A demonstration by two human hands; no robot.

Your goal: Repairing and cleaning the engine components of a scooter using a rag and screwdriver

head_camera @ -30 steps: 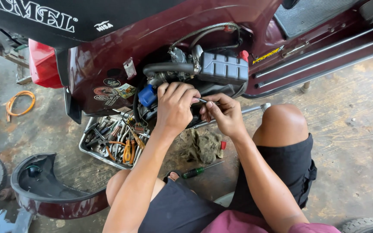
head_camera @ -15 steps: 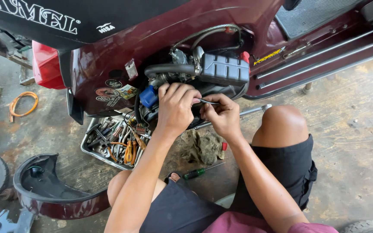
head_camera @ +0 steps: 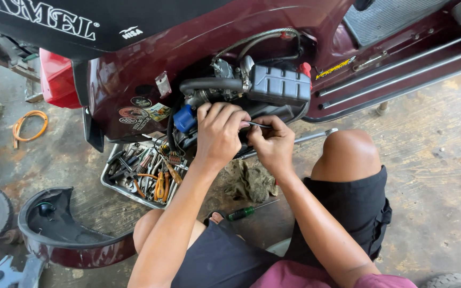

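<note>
At the centre of the frame the fingertips of the right hand (head_camera: 274,145) are pinched together on a thin metal tool shaft (head_camera: 258,125), probably a small driver, whose far end disappears under the left hand (head_camera: 219,132). The left-hand fingers are curled together and pressed down over the spot where that shaft enters the scooter's open engine bay, so they look to be steadying either the tip or the part it bears on; whether they actually clamp anything underneath cannot be told, since the knuckles hide it.

Just above the 2 hands sit the grey ribbed engine block (head_camera: 279,85) and a black rubber hose (head_camera: 209,84), with a blue cap-shaped fitting (head_camera: 184,118) just left of the left thumb. All of this lies inside the cutaway flank of the dark red scooter body (head_camera: 134,69) filling the top of the frame.

Both forearms rise from the bottom edge and converge, wrists bent slightly inward, which suits close, low-force work at 1 point. The person squats with the right knee (head_camera: 347,154) raised at centre right, close to the engine.

Below the hands a crumpled grimy rag (head_camera: 249,181) lies on the concrete, with a green-handled screwdriver (head_camera: 246,212) just beneath it. At lower left of centre, a shallow metal tray of mixed hand tools (head_camera: 144,176) sits within easy reach. A detached dark red curved body panel (head_camera: 65,240) lies at lower left, and an orange coiled cord (head_camera: 28,125) at the left edge.
</note>
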